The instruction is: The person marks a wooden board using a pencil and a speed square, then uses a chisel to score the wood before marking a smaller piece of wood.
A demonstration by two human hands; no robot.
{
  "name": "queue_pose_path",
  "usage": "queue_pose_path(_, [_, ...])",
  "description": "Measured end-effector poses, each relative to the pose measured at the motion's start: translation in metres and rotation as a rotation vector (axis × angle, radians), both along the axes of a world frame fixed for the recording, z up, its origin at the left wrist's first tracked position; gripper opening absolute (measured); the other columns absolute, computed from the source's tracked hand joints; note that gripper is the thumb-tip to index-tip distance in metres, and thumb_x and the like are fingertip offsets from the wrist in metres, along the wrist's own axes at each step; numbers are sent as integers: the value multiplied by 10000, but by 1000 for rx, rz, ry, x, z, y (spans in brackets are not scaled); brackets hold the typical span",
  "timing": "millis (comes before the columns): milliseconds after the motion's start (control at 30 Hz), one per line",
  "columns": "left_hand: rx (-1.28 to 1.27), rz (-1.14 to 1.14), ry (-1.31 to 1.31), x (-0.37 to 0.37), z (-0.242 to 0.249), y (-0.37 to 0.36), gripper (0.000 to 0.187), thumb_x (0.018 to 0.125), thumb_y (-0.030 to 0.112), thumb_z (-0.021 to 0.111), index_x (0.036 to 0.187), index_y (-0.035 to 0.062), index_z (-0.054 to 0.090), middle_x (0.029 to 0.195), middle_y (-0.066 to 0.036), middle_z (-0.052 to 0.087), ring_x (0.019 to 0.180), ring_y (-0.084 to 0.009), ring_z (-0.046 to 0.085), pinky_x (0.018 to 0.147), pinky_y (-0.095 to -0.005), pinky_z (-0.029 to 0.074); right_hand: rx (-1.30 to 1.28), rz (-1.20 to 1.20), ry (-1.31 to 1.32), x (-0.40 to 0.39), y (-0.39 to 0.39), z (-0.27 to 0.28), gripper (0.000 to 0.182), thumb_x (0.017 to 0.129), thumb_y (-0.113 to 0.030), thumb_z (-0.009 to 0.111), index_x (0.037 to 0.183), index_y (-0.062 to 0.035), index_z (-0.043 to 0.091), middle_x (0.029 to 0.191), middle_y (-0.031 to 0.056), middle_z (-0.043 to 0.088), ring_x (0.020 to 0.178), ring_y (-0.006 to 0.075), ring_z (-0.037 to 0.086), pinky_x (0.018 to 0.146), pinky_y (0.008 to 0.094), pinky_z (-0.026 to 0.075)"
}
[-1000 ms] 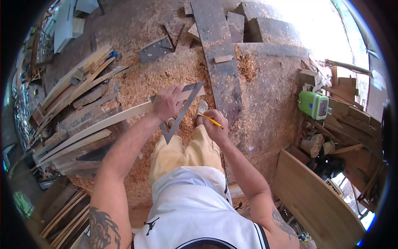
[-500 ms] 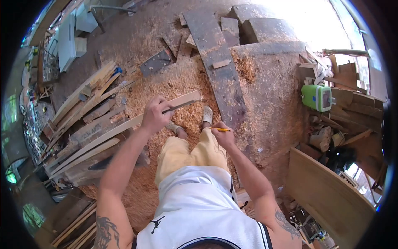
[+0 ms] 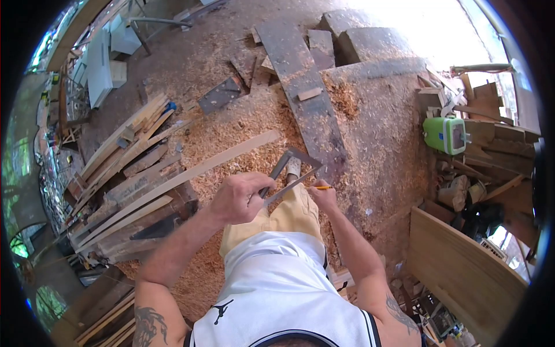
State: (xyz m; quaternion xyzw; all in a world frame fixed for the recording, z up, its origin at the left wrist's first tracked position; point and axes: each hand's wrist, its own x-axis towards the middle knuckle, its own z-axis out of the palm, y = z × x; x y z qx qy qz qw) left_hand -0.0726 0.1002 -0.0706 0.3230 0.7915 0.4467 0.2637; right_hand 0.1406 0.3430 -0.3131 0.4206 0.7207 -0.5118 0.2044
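My left hand (image 3: 238, 199) is closed around one end of a metal carpenter's square (image 3: 280, 166), whose angled arms extend forward over my legs. My right hand (image 3: 324, 198) pinches a yellow pencil (image 3: 323, 187), close to the far corner of the square but apart from it. A long pale wooden strip (image 3: 231, 154) slants beyond my left hand, its near end resting over the lumber on the left. My left fingers' inner grip is partly hidden by the back of the hand.
Wood shavings (image 3: 254, 159) cover the floor around my feet. Boards and strips (image 3: 130, 144) are stacked on the left. A long dark plank (image 3: 309, 110) lies ahead. To the right are a green container (image 3: 444, 135), scrap wood and a large upright panel (image 3: 462, 272).
My left hand has come back toward my body with the square, off the wooden strip, and the square has turned to show its angled shape. My right hand with the pencil has shifted slightly right.
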Motion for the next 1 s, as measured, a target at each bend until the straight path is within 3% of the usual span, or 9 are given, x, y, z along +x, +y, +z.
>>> queue_pose_path(67, [44,69,45,-7,12,9,74,881,27,682,951,30,706,887,-138,733,775,-340,723,721,-449,591,5,13,-40,1,3,4,212,858,-220,781,975,-45,755,820,39,740,728,98,646,677,296,539])
queue_pose_path(167, [33,166,360,-18,-9,5,103,907,65,750,944,29,661,849,-125,697,720,-315,698,648,-436,568,8,16,-45,8,7,-7,258,852,-295,752,990,-78,769,887,104,773,832,188,720,789,352,569])
queue_pose_path(300, [90,325,567,-36,-28,-12,163,920,114,787,1021,45,678,919,-122,705,721,-305,704,590,-392,556,7,-6,-103,-1,7,7,246,854,-267,756,991,-64,767,888,108,774,830,186,725,791,350,574])
queue_pose_path(433, [-160,215,685,-56,-47,-33,302,874,35,756,1174,58,725,1005,-106,735,861,-304,741,690,-408,601,28,28,-76,-13,4,19,236,861,-232,748,998,-41,762,900,116,774,843,186,729,796,350,578])
queue_pose_path(533, [-151,208,611,-57,-94,-43,338,843,-3,748,1176,50,737,1053,-119,750,963,-317,744,781,-413,601,25,27,-13,-10,2,-1,236,864,-219,740,1000,-26,754,900,111,768,839,178,721,788,341,574])
queue_pose_path(667, [-142,256,473,-48,-137,-39,312,836,0,742,1145,35,745,1103,-143,756,989,-324,739,807,-419,603,-60,-6,-32,-8,-1,-20,228,866,-203,730,988,-10,736,860,80,739,801,147,678,761,326,554])
queue_pose_path(1000, [-163,282,349,-54,-168,-22,272,871,71,771,1137,20,743,1057,-161,769,919,-331,757,810,-435,595,-143,-30,-62,-7,5,-46,214,880,-198,749,968,-5,719,840,45,709,788,112,630,739,303,531])
